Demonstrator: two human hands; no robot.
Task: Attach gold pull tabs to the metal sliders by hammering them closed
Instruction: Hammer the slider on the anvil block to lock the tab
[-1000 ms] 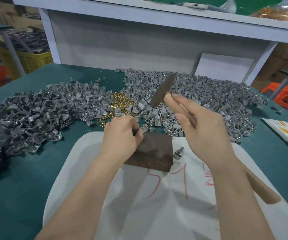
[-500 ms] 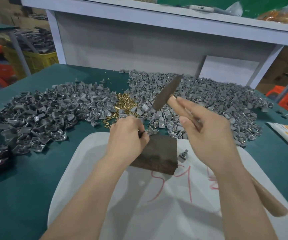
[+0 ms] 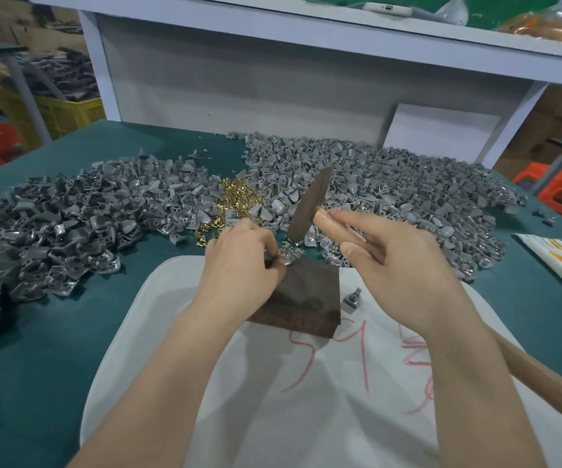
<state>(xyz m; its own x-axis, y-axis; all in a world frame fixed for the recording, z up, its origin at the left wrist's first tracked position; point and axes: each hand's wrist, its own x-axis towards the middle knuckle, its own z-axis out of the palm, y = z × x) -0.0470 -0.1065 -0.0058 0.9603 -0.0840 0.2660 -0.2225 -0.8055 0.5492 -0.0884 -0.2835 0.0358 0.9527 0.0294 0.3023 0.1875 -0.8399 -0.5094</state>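
Rusty steel block [image 3: 301, 298] anchors my view: my left hand [image 3: 242, 261] pinches a slider [image 3: 288, 260] on its far corner, my right hand [image 3: 404, 265] grips the hammer [image 3: 310, 204] raised just above.

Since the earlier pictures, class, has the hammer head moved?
Yes. The hammer head has dropped toward the dark block, nearer the left hand.

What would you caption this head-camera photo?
Left hand steadies a slider on a dark block; right hand holds the hammer over it.
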